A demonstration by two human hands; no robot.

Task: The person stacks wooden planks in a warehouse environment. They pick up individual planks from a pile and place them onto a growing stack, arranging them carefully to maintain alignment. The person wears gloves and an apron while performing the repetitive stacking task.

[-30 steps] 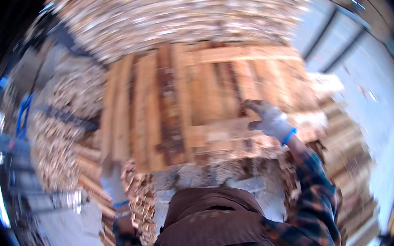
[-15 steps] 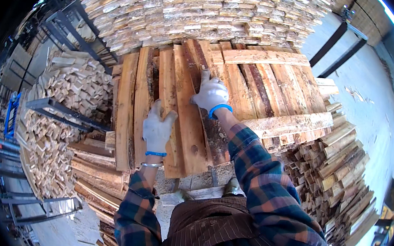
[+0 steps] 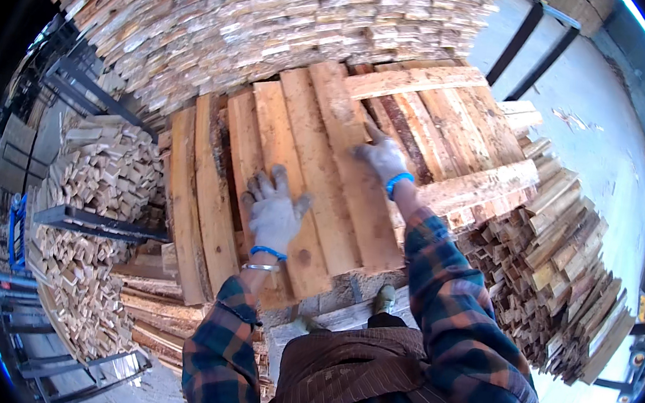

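Rough sawn boards lie side by side in a layer on the stack before me. My left hand (image 3: 275, 212), in a pale work glove with a blue cuff, rests open with fingers spread on a board (image 3: 305, 176) left of centre. Along the right edge of a wide pale board (image 3: 340, 141) is my right hand (image 3: 385, 158), gloved the same way. Its thumb and forefinger are apart, touching the wood; the other fingers are partly hidden. To its right lie narrower boards with dark bark edges (image 3: 414, 133).
A tall wall of stacked boards (image 3: 276, 34) stands at the far side. Crosswise boards (image 3: 487, 188) lie on the layer's right part. Heaps of offcuts (image 3: 105, 165) and a dark metal bar (image 3: 95, 220) are at left. More piled slats (image 3: 549, 262) sit at right.
At my right hand, a pale board face now shows where dark bark was. My right hand has moved right and nearer me; my left fingers have spread. The view has shifted too.
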